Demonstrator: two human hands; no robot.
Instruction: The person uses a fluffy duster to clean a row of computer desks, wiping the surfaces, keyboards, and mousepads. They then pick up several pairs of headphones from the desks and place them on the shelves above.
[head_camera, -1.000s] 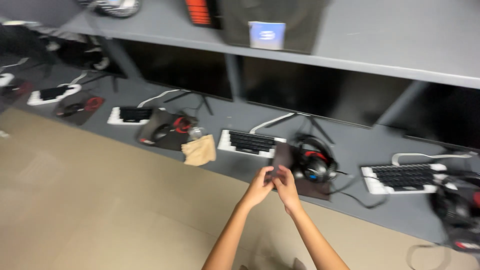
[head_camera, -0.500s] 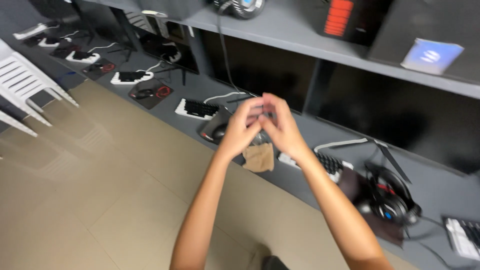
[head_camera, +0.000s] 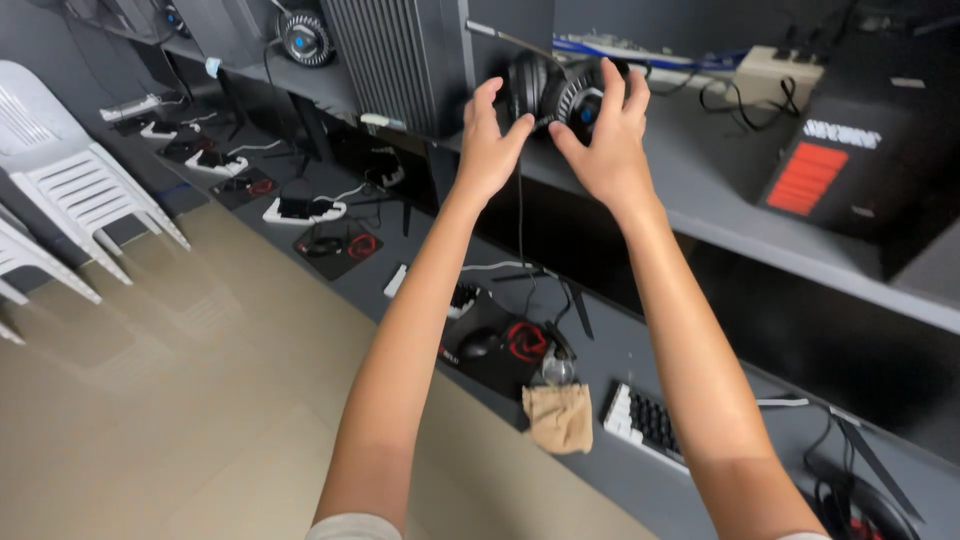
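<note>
Both my arms reach up to the grey upper shelf (head_camera: 740, 230). My left hand (head_camera: 490, 145) and my right hand (head_camera: 605, 140) grip a black headset (head_camera: 555, 90) with round ear cups, one hand on each side. Its thin black cable (head_camera: 519, 225) hangs straight down between my forearms. Part of the headset is hidden behind my fingers. Below, on the long grey desk (head_camera: 620, 360), lie a brown cloth (head_camera: 560, 418) and a black mouse (head_camera: 480, 343) on a black and red mouse pad (head_camera: 515, 345).
A ribbed black computer case (head_camera: 400, 60) stands left of the headset, another black case with a red panel (head_camera: 870, 160) to the right. White keyboards (head_camera: 645, 420) and more mouse pads (head_camera: 340, 245) line the desk. White plastic chairs (head_camera: 60, 180) stand at left on the beige floor.
My hands rose from low over the desk to the upper shelf and took hold of the headset. The view swung left and upward along the row.
</note>
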